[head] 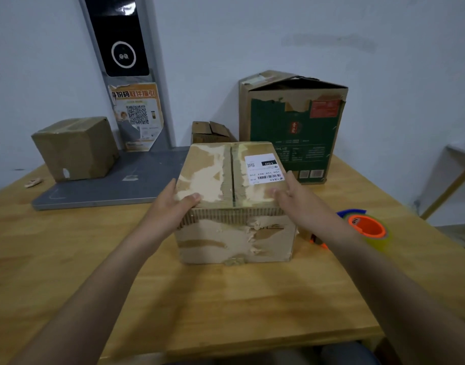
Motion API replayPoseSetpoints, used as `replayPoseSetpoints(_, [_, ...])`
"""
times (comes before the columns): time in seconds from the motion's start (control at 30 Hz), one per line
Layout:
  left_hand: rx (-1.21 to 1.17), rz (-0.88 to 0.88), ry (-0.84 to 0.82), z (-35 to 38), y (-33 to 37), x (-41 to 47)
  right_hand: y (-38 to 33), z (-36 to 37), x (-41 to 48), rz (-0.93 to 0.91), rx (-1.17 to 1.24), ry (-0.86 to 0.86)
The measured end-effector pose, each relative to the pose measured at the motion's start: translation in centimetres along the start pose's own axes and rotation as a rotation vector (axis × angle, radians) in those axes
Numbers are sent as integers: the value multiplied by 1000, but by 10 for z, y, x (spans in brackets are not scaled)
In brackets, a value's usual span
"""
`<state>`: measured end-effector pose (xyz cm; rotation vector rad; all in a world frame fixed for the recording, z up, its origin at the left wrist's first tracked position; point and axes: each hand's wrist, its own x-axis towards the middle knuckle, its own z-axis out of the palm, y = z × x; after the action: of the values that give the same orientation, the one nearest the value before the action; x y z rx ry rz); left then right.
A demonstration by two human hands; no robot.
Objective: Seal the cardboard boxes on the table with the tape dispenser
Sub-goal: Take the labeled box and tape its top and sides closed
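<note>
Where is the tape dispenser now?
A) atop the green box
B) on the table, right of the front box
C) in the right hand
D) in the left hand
B: the tape dispenser lies on the table; the left hand and right hand rest on the front box.

Both bare arms reach fwd from the near side. L hand (170, 204) lies flat on the left side of the box (226, 233), thumb on top. R hand (292, 196) does the same on the right side, fingers straight, bit blurry.
</note>
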<state>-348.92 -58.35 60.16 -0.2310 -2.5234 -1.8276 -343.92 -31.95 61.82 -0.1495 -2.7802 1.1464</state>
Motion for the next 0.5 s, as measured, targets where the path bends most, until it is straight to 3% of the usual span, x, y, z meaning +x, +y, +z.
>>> replayPoseSetpoints(0.13, [-264,-110,81,6,-16,-3,2,10,-8,-21,282,140])
replayPoseSetpoints(0.3, [-290,-137,153,16,-16,-9,8,29,-15,2,591,244])
replayPoseSetpoints(0.4, [-207,-67,223,22,-9,-13,12,35,-20,-11,570,289])
replayPoseSetpoints(0.5, [-5,6,168,24,-5,-17,10,15,-25,-30,364,249])
